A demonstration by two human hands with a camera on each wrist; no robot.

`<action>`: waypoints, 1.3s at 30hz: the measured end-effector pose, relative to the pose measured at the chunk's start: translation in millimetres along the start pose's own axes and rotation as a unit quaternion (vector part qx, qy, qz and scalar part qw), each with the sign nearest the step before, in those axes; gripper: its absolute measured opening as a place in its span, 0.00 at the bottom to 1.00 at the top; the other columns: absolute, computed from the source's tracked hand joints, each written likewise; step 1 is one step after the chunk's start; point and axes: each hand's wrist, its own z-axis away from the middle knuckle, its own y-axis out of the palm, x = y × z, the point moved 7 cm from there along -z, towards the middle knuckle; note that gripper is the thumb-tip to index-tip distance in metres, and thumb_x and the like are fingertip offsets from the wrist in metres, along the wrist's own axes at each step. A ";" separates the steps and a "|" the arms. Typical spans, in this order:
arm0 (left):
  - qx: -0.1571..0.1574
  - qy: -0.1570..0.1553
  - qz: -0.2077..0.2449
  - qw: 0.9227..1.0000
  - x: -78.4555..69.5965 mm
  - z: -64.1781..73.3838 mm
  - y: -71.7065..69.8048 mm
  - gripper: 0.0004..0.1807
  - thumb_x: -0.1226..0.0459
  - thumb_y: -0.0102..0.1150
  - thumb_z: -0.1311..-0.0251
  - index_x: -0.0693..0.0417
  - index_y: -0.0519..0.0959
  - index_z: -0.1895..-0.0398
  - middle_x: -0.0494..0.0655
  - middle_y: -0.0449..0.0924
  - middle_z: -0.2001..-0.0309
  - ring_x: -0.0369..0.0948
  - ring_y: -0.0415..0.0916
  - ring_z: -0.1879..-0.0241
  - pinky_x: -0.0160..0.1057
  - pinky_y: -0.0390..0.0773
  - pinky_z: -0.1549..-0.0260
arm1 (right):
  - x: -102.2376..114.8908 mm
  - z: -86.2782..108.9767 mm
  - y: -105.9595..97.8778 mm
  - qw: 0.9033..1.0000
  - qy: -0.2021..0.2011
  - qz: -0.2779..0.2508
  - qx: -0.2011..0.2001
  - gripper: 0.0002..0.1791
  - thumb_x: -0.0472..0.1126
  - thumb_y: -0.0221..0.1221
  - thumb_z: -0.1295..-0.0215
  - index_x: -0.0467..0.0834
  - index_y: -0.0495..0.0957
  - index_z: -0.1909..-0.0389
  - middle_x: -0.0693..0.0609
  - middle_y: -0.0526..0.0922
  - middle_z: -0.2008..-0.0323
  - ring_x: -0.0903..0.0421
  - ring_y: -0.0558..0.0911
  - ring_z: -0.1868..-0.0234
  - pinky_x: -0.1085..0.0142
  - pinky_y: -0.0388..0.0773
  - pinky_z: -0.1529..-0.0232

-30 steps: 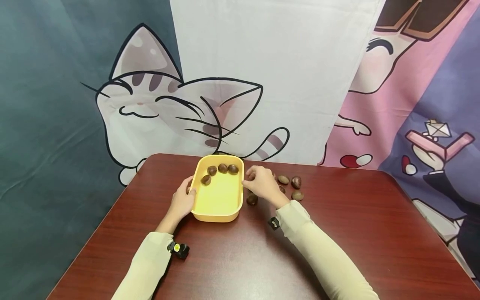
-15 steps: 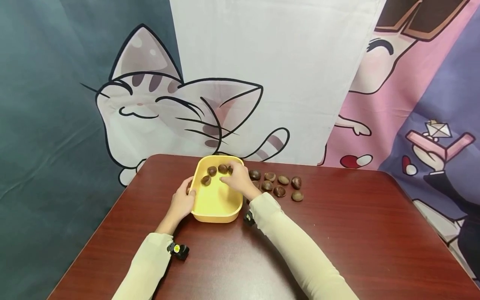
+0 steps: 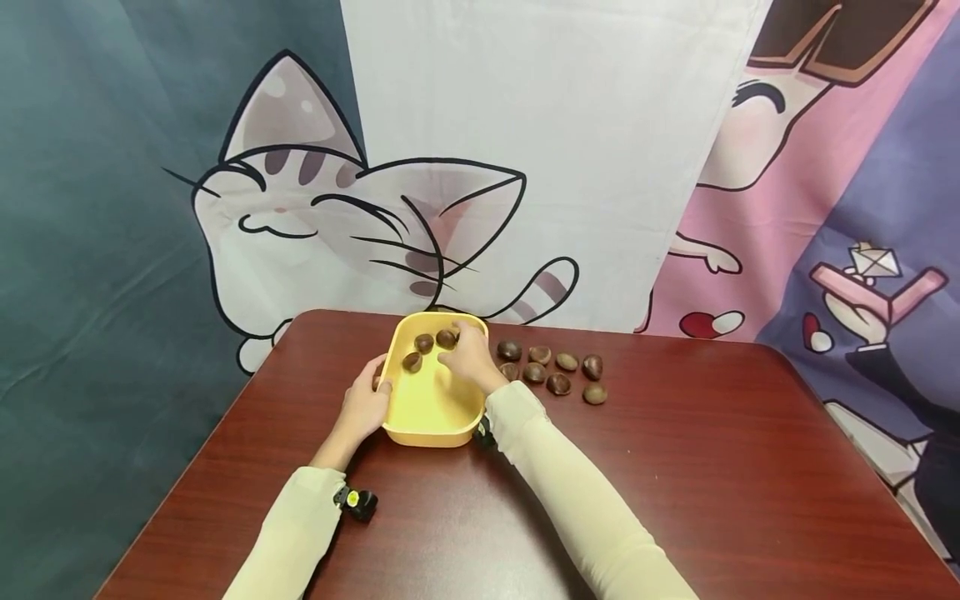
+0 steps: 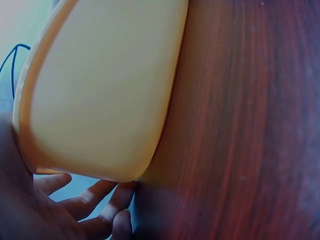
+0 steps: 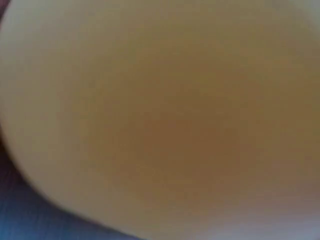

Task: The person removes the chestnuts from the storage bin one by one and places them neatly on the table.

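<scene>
My left hand [image 3: 365,404] grips the left side of a yellow plastic container [image 3: 431,437], thumb at the rim and fingers along the outside. The left wrist view shows those fingers [image 4: 90,200] bent beneath the container's end wall [image 4: 105,100]. My right hand [image 3: 472,358] reaches over the right rim into the container. Its thumb and forefinger stand apart, near the brown chestnuts [image 3: 446,338] at the far end. One chestnut there is mostly covered by this hand. Only the blurred yellow container wall [image 5: 175,100] fills the right wrist view.
Several chestnuts [image 3: 534,372] lie in rough rows right of the container; a few nuts, such as one greenish-brown nut [image 3: 595,393], look paler. They rest on a reddish-brown wooden table [image 3: 712,467]. A cartoon-printed cloth [image 3: 600,125] hangs behind the table's far edge.
My right hand has moved left from beside the nuts on the table into the container, then slightly farther left. My left hand keeps its grip and the container stays put.
</scene>
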 end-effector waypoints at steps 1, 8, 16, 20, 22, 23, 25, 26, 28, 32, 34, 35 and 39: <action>0.000 0.000 0.000 1.000 -0.2 -0.1 0.1 0.28 0.62 0.42 0.26 0.48 0.60 0.24 0.59 0.81 0.46 0.45 0.83 0.65 0.45 0.79 0.61 | -1.2 -1.0 0.0 1.000 0.006 -0.005 -0.003 0.39 0.36 0.66 0.41 0.32 0.63 0.30 0.35 0.73 0.37 0.40 0.70 0.34 0.51 0.62 0.32; -0.001 0.003 0.001 1.000 0.3 -1.2 1.6 0.28 0.62 0.42 0.27 0.48 0.60 0.25 0.58 0.81 0.46 0.45 0.83 0.64 0.46 0.79 0.60 | -9.0 -5.7 4.2 0.999 0.047 -0.025 -0.006 0.43 0.38 0.67 0.43 0.32 0.59 0.29 0.33 0.73 0.37 0.39 0.71 0.36 0.53 0.68 0.36; -0.001 -0.002 0.000 1.000 -0.6 0.5 1.6 0.27 0.62 0.43 0.27 0.47 0.60 0.25 0.58 0.82 0.47 0.45 0.83 0.65 0.44 0.78 0.62 | -10.0 -3.0 14.4 0.998 0.054 -0.009 0.025 0.41 0.40 0.68 0.43 0.34 0.63 0.30 0.36 0.73 0.39 0.44 0.65 0.34 0.56 0.67 0.36; -0.002 0.000 0.001 1.000 -1.0 1.4 0.8 0.28 0.62 0.43 0.27 0.48 0.60 0.25 0.58 0.82 0.47 0.45 0.83 0.65 0.44 0.78 0.62 | -10.5 -2.3 17.3 0.998 0.054 -0.013 0.035 0.40 0.40 0.67 0.42 0.34 0.63 0.30 0.38 0.71 0.37 0.45 0.63 0.33 0.56 0.67 0.36; -0.001 0.002 -0.001 1.000 -1.7 2.0 0.8 0.28 0.62 0.43 0.27 0.48 0.60 0.25 0.58 0.82 0.47 0.45 0.83 0.65 0.45 0.78 0.62 | -10.8 -2.1 18.0 0.998 0.057 -0.013 0.037 0.40 0.40 0.67 0.42 0.35 0.63 0.30 0.38 0.70 0.37 0.45 0.64 0.33 0.55 0.67 0.37; -0.001 0.002 -0.001 1.000 -1.7 2.2 0.8 0.27 0.62 0.43 0.27 0.48 0.60 0.25 0.58 0.82 0.47 0.45 0.83 0.65 0.45 0.78 0.62 | -10.6 -2.0 18.5 0.998 0.056 -0.016 0.038 0.39 0.40 0.68 0.42 0.35 0.64 0.31 0.38 0.71 0.37 0.45 0.66 0.34 0.56 0.68 0.38; -0.001 0.001 -0.003 1.000 -2.0 2.3 1.0 0.27 0.61 0.43 0.26 0.47 0.60 0.25 0.58 0.82 0.47 0.45 0.82 0.65 0.44 0.78 0.61 | -11.0 -1.7 20.3 0.997 0.055 -0.019 0.046 0.36 0.38 0.68 0.43 0.35 0.68 0.33 0.39 0.75 0.40 0.45 0.71 0.40 0.57 0.72 0.43; -0.001 0.003 -0.005 1.000 -2.2 2.3 1.4 0.27 0.61 0.42 0.26 0.48 0.60 0.25 0.58 0.82 0.47 0.44 0.82 0.65 0.44 0.78 0.62 | -11.5 -1.5 21.1 0.997 0.055 -0.021 0.051 0.34 0.38 0.68 0.44 0.36 0.71 0.35 0.40 0.77 0.42 0.45 0.74 0.44 0.58 0.74 0.46; -0.002 0.004 -0.006 1.000 -2.5 1.9 1.9 0.27 0.62 0.42 0.26 0.48 0.60 0.25 0.58 0.82 0.47 0.44 0.82 0.66 0.44 0.78 0.62 | -12.0 -1.2 23.2 0.996 0.053 -0.024 0.062 0.29 0.37 0.69 0.44 0.37 0.76 0.40 0.42 0.81 0.47 0.48 0.77 0.52 0.62 0.75 0.53; -0.003 0.004 -0.008 1.000 -2.5 1.0 2.7 0.28 0.62 0.42 0.27 0.48 0.60 0.25 0.58 0.82 0.47 0.44 0.83 0.65 0.45 0.79 0.62 | -13.2 -0.3 27.4 0.994 0.057 -0.027 0.084 0.20 0.38 0.70 0.44 0.41 0.83 0.49 0.43 0.81 0.45 0.53 0.77 0.61 0.67 0.74 0.63; -0.003 0.002 -0.006 1.000 -2.2 0.5 3.0 0.28 0.61 0.42 0.27 0.48 0.60 0.25 0.58 0.82 0.47 0.45 0.83 0.65 0.45 0.79 0.61 | -13.0 0.3 29.0 0.994 0.057 -0.029 0.092 0.19 0.38 0.70 0.44 0.41 0.84 0.50 0.41 0.81 0.45 0.53 0.78 0.63 0.67 0.73 0.65; -0.002 0.001 -0.007 1.000 -1.9 0.2 3.0 0.28 0.62 0.42 0.27 0.47 0.60 0.24 0.58 0.82 0.47 0.45 0.83 0.65 0.46 0.79 0.61 | -12.6 0.5 29.6 0.993 0.055 -0.029 0.095 0.19 0.37 0.71 0.44 0.40 0.84 0.51 0.40 0.80 0.45 0.53 0.78 0.64 0.67 0.74 0.66; -0.002 -0.003 -0.006 1.000 -0.6 -0.6 3.6 0.28 0.62 0.42 0.26 0.47 0.59 0.24 0.59 0.81 0.47 0.45 0.83 0.65 0.46 0.79 0.61 | -10.8 0.7 31.7 0.994 0.041 -0.021 0.103 0.20 0.37 0.72 0.45 0.39 0.83 0.50 0.43 0.82 0.51 0.55 0.79 0.65 0.67 0.75 0.68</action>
